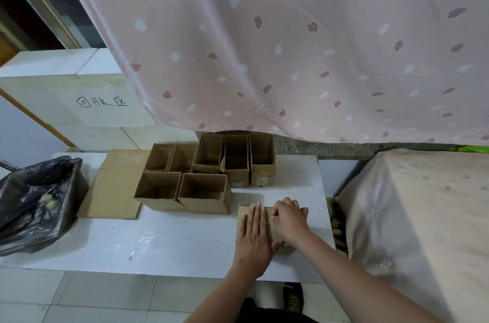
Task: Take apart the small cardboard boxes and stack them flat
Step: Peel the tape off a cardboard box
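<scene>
- The flattened brown cardboard piece (267, 224) lies near the right front of the white tabletop (158, 238), and both hands are on it. My guess is that corrugated board like this will spring back up along its creases if the pressure comes off early, so the flat stack could start crooked.
- The left hand (255, 232) lies palm down with straight, spread fingers, pressing the board flat; it grips nothing.
- The right hand (289, 219) sits just beside it, overlapping the left thumb side, fingers bent over the far right part of the board. Whether they pinch an edge or only press down, I cannot tell.
- The board sits near the table's right edge; a sideways push from either hand might slide it off toward the gap beside the cloth-covered block (423, 217).
- Farther back, seven open-topped small brown cardboard boxes (203, 193) stand upright in a tight cluster, none yet taken apart. The nearest one is just beyond the fingertips, so a forward shove could knock it into its neighbours.
- To their left a large flat cardboard sheet (116, 185) lies on the table, with a black plastic bag (34, 203) at the table's left end.
- Behind everything hangs a pink leaf-patterned curtain (291, 45).
</scene>
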A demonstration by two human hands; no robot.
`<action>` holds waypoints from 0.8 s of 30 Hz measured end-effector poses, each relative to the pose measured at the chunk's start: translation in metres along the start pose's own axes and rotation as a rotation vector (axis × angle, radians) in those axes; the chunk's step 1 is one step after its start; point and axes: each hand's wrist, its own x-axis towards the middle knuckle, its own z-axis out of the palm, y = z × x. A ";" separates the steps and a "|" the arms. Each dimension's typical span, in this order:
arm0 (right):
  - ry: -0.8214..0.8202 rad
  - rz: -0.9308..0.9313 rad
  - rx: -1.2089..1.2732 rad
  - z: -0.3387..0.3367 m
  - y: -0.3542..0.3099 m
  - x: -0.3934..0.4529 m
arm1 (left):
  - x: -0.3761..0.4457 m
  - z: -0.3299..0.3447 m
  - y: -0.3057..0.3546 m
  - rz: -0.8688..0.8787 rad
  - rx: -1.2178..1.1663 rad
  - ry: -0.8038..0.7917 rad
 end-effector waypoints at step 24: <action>-0.103 -0.076 -0.319 0.012 -0.006 0.002 | -0.001 0.001 0.002 -0.023 -0.058 -0.033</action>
